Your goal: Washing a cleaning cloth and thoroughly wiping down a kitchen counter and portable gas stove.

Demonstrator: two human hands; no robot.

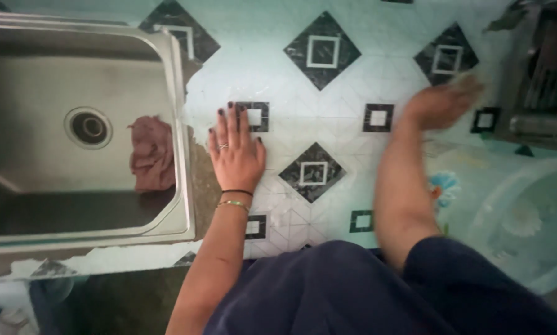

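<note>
**Hand Positions on the Patterned Countertop**

Your left hand (236, 149) lies open and flat, fingers spread, at frame centre on the pale countertop with black diamond tiles (353, 80), just beside the rim of the stainless steel sink (180, 93). A crumpled reddish-brown cloth (151, 155) lies inside the sink at left. Your right hand (443, 102), upper right, is blurred; you cannot tell its grip. A pale yellowish object (471, 80) shows at its fingertips.

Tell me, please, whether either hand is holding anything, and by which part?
The left hand holds nothing; it lies flat, fingers spread, on the patterned counter. The right hand is blurred; something pale, perhaps a cloth, shows at its fingertips, but the hold cannot be told.
</note>
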